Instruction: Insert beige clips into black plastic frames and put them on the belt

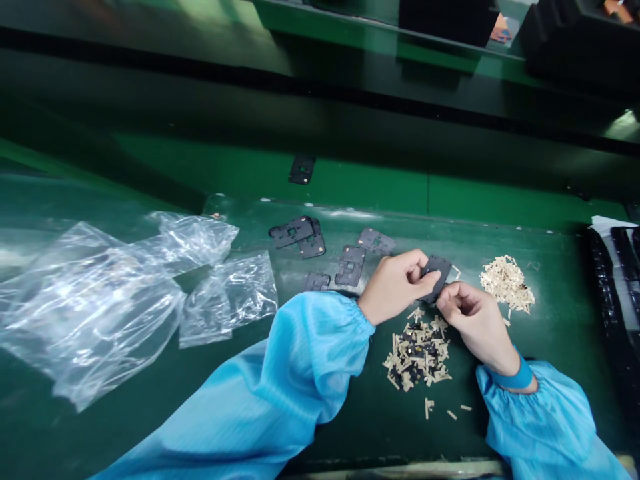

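Thin black rectangular plastic plate (436, 268) between our two hands.
Our left hand (397, 281) pinches it, thumb across its face, long axis slanting away rightward; our right hand (473, 320) curls at its near end, grip unclear. Just below the fingers: a jumbled heap of flat beige and black slips (417, 353); far left, crinkled clear plastic bags (100, 300).
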`<state>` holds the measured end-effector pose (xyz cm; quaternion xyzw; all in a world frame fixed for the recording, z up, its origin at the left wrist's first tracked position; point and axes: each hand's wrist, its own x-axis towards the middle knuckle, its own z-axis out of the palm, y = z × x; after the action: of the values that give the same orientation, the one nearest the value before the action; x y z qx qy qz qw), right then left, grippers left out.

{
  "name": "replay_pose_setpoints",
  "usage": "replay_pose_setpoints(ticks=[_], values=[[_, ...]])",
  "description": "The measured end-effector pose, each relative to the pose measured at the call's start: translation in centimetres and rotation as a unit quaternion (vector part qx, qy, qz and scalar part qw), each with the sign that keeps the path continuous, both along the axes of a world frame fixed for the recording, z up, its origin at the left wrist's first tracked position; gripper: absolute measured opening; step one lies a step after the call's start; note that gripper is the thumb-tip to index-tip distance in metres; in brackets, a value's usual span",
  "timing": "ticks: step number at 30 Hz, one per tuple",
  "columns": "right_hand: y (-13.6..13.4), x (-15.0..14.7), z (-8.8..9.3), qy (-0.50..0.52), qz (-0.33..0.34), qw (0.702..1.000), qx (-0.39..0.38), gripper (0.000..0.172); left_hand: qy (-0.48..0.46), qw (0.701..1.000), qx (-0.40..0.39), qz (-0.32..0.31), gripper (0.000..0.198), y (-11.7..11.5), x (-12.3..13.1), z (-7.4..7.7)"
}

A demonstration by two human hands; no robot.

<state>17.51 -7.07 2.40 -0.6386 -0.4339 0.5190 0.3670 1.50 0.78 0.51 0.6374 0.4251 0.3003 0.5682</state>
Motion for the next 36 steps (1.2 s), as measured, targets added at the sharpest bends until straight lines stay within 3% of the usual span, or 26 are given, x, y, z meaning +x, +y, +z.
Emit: replay_pose_setpoints(ticks=[10,36], values=[[0.11,0.11,0.08,0.000,-0.009,1.000,-0.019,0.023,-0.010,0.999,-0.032,-0.003,0.025,-0.09,0.01,0.10],[0.47,0.36,0.56,0.010,0.006,0.999,-0.041,0.026,-0.008,0.999,-0.010,-0.030,0.029,-0.04,-0.12,0.12]])
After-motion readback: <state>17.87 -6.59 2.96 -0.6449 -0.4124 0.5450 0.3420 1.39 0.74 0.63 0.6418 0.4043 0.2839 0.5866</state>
